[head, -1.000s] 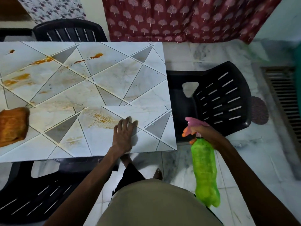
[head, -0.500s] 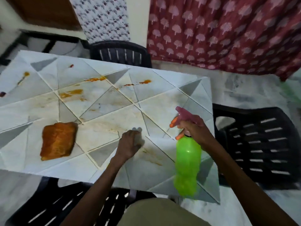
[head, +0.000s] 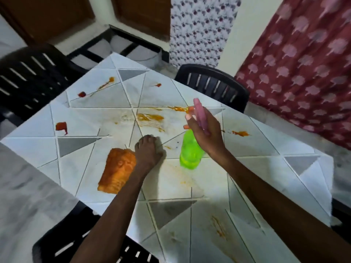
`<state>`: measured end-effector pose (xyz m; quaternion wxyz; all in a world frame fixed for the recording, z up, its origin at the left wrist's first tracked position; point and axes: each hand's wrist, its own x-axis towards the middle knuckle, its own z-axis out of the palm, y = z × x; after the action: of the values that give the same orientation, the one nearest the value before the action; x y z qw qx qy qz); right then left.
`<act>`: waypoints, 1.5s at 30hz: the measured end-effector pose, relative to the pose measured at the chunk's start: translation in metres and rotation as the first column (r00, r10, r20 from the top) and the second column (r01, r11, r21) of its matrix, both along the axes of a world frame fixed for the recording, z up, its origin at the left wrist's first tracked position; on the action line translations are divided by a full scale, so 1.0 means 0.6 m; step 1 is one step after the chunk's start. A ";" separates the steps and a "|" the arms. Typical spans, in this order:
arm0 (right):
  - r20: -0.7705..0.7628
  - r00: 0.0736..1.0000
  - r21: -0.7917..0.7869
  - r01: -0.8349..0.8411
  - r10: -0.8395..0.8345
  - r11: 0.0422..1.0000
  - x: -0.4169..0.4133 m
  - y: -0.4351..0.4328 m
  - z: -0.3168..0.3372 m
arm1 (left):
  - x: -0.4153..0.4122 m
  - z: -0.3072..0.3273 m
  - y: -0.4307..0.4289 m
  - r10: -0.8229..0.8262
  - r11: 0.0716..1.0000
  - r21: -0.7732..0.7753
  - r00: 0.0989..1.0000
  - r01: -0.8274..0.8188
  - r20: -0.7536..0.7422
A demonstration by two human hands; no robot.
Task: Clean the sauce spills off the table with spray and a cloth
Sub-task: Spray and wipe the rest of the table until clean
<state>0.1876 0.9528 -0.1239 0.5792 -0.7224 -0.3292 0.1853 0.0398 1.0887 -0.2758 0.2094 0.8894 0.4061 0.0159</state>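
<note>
- Head view shows your right hand (head: 204,130) wrapped around the neck of the green spray bottle (head: 190,150), with one finger stretched forward near the orange trigger (head: 187,127). The bottle hangs in the air above the table (head: 266,168) and touches nothing.
- The pink spray head (head: 198,111) points away from you, toward the wide orange sauce smear (head: 150,118) in the middle. I judge that you hold the bottle high and tilted in order to wet that smear first.
- Your left hand (head: 149,150) rests on the tabletop with its fingers bent under, and it holds nothing that I can see. It looks like a support for your body while you lean over.
- The orange cloth (head: 117,169) lies flat just beside this hand. Maybe it touches the wrist side, but I cannot tell for sure. Lying so near, it is easy to take directly after spraying.
- More spills are farther off: a red blot (head: 61,127) at the left, a dark red spot (head: 82,94) near the far corner, an orange splash (head: 240,133) beyond your right wrist, and a streak (head: 218,226) close to you.
- The cleaning seems to be at an early part, because most of the sauce is not wiped.
- A black plastic chair (head: 212,86) stands at the far side of the table.
</note>
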 end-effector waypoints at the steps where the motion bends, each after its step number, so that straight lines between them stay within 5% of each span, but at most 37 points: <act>1: -0.001 1.000 0.028 -0.025 0.025 0.999 0.005 0.032 -0.003 | 0.000 -0.003 0.015 0.038 0.999 0.027 0.999 -0.037 -0.014; 10: -0.014 0.994 0.177 -0.102 0.107 0.979 0.049 0.309 0.005 | -0.006 -0.043 0.075 0.101 0.990 0.103 0.993 -0.095 -0.054; 20: 0.165 0.978 -0.037 -0.124 0.129 0.992 0.062 0.393 0.008 | -0.002 -0.039 0.080 0.098 0.995 0.045 0.986 -0.093 -0.137; 25: 0.133 0.963 -0.196 -0.204 0.232 0.959 0.069 0.373 -0.006 | -0.008 -0.041 0.084 0.071 0.997 0.029 0.990 -0.068 -0.119; 30: 0.193 0.981 -0.184 0.056 -0.020 0.981 0.056 0.270 -0.068 | -0.077 -0.022 0.088 0.145 0.985 0.060 0.968 -0.160 0.204; 33: 0.191 0.979 -0.533 0.042 0.072 0.845 0.008 0.192 -0.135 | -0.147 -0.004 0.080 0.333 0.938 0.026 0.918 -0.347 0.215; 37: -0.332 0.918 -0.629 -0.387 0.218 0.674 -0.085 0.145 -0.204 | -0.208 0.003 0.057 0.491 0.871 -0.006 0.871 -0.491 -0.034; 45: -0.191 0.939 -0.754 -0.327 0.286 0.570 -0.189 0.167 -0.240 | -0.237 0.004 0.026 0.558 0.788 -0.204 0.814 -0.580 -0.158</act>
<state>0.0744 1.0531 -0.2677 0.1778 -0.8275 -0.3230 0.4234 -0.1022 1.1045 -0.2731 0.2837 0.6928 0.6629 -0.0113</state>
